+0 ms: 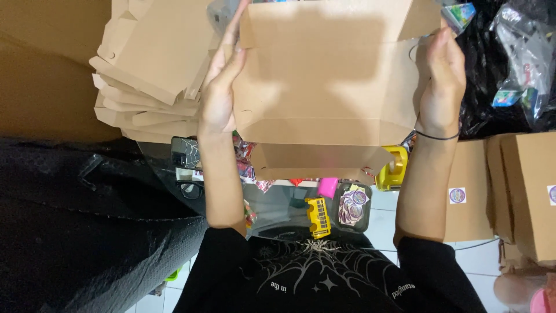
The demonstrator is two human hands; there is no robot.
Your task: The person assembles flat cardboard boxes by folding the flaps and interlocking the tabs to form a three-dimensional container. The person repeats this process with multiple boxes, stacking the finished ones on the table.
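While left hand (219, 95) grips, right hand (443, 87) steadies flat cardboard box (324, 75).

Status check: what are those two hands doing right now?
Left hand and right hand grip flat brown cardboard box by its side edges. Nothing blocking.

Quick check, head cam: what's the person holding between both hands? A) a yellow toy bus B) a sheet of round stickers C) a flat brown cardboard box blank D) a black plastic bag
C: the left hand and the right hand grip opposite edges of the brown cardboard box blank; the yellow toy bus lies untouched on the table below.
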